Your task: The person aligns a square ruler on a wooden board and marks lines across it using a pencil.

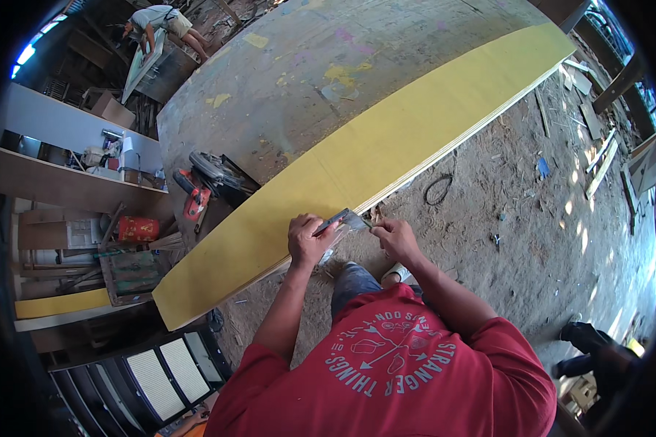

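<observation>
My left hand (308,238) is closed round a flat-bladed hand tool (333,220), perhaps a scraper or putty knife, just over the near edge of a long yellow board (284,202). Beside it my right hand (396,238) pinches a small thin object (367,223) at the other side of the blade; what it is cannot be told. The board has curved, tapering ends and a pale layered edge. It lies slantwise along the near side of a paint-stained worktable (284,71).
A red power tool (198,203) with a dark cable lies left on the table. Shelving with a red bucket (138,228) stands farther left. One person (161,24) bends over a panel at upper left; another, in dark clothes (596,349), is at lower right. Wood scraps (601,169) litter the ground.
</observation>
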Motion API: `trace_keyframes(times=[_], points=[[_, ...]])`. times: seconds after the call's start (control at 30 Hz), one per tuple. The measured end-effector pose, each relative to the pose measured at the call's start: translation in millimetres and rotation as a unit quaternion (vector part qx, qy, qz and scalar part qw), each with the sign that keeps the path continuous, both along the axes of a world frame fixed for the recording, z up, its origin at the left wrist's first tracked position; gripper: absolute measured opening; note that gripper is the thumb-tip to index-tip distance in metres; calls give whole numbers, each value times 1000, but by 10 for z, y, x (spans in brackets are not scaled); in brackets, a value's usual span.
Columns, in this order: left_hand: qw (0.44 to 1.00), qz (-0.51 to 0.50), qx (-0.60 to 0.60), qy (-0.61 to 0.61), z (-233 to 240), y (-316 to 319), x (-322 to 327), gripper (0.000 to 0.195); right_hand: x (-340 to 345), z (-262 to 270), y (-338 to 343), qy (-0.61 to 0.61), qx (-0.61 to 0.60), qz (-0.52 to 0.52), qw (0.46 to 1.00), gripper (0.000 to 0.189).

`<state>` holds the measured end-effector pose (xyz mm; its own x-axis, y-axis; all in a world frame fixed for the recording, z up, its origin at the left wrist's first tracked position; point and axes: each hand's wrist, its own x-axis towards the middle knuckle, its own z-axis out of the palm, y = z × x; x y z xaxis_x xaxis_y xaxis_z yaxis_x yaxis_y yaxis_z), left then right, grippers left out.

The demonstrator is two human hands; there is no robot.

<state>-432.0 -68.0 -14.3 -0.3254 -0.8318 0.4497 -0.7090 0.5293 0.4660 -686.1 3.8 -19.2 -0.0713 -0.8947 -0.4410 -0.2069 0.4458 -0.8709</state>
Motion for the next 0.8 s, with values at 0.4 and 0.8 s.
trace_keyframes(times=[0.4,0.8], points=[[1000,2,16,9,51,20,17,28,68,262,-158,10,-32,63,997,36],[997,-44,50,32,82,-42,24,30,-398,478,159,-105,-60,-95,988,32]])
